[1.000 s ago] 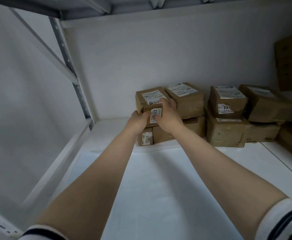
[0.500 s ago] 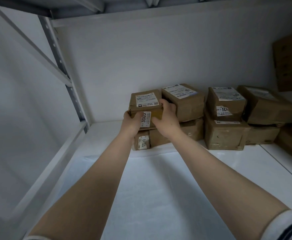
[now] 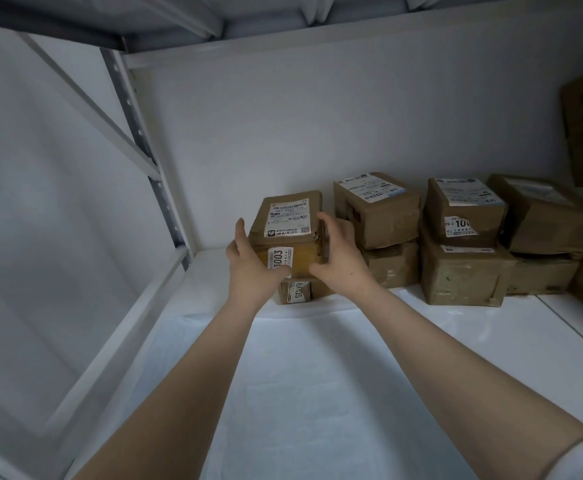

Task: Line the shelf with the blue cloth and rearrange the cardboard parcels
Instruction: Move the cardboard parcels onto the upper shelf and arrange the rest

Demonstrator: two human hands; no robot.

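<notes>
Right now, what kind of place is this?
Probably a parcel storeroom: labelled cardboard parcels stacked on a white metal shelf, with a slotted upright post at its corner.

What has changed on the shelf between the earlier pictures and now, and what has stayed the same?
The top left parcel slid left, away from the neighbouring parcel it had touched. The left grip and right grip, which clasped it, have opened, fingers loosened beside it. The small parcel beneath, the other stacks and the cloth stayed put.
</notes>
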